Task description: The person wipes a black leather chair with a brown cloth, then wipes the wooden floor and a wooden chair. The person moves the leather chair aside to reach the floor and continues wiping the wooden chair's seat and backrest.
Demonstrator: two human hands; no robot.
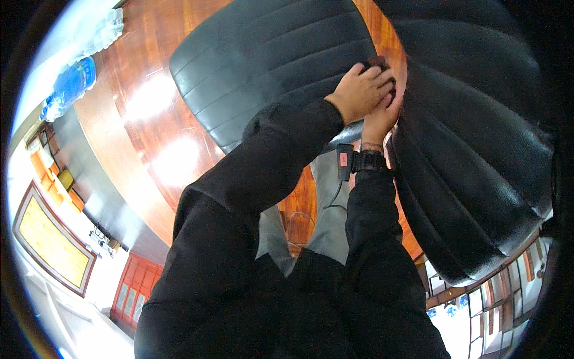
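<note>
At the black seat's right edge, the left grip covers most of a dark thing, whose kind cannot be told, and hides part of the right grip. The picture's top edge cuts off the seat and the ribbed cushion beside it. The blue package is blurred.

I wear a black long-sleeved top and grey trousers. On my right wrist is a black strap with a small black box, having a pink label and a thin dark cable.
</note>
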